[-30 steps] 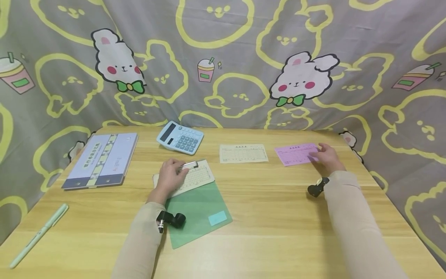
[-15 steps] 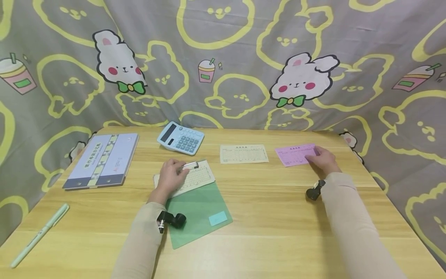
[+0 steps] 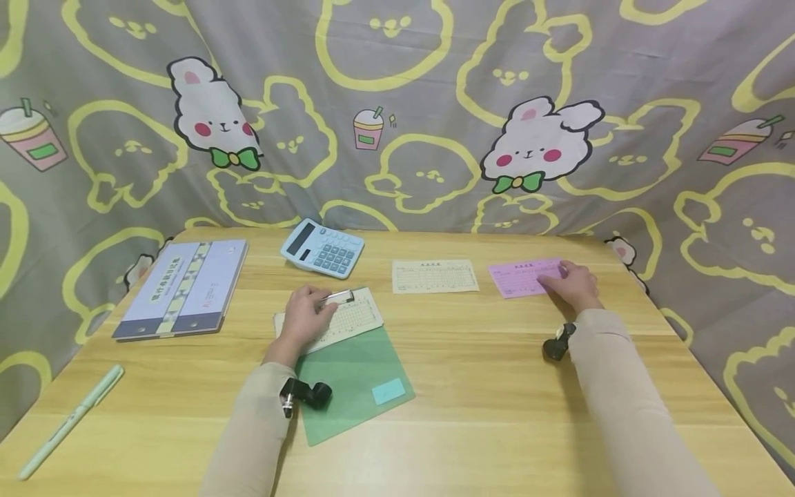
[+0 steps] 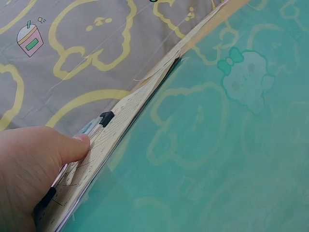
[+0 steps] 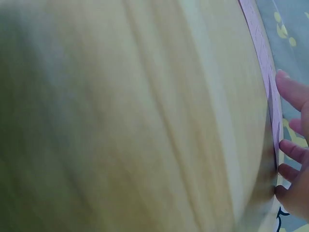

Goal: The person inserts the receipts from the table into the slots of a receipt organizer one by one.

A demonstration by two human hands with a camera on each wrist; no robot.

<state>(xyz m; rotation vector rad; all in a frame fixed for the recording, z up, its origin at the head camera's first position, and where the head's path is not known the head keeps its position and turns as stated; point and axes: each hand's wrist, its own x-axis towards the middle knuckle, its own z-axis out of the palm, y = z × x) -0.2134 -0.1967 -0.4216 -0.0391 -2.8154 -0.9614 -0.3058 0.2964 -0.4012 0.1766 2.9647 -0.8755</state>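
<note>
In the head view my left hand (image 3: 304, 317) grips the top of a green clipboard (image 3: 354, 393) at its metal clip (image 3: 338, 297). A cream printed form (image 3: 357, 314) lies under the clip. My left thumb (image 4: 75, 147) presses by the clip in the left wrist view; the other fingers are hidden there. At the right, my right hand (image 3: 576, 284) touches the right end of a pink printed slip (image 3: 522, 277) lying flat on the table. Its fingers are spread along the slip's edge (image 5: 263, 53) in the right wrist view.
A cream slip (image 3: 435, 276) lies left of the pink one. A blue calculator (image 3: 323, 248) stands at the back, a lilac account book (image 3: 183, 286) at the left, and a pale green pen (image 3: 71, 422) at the front left. A patterned curtain (image 3: 428, 103) hangs behind the table (image 3: 484, 414).
My right hand has moved a little left and nearer me, further over the pink slip. The slip has shifted very slightly left. My left hand stays on the clip.
</note>
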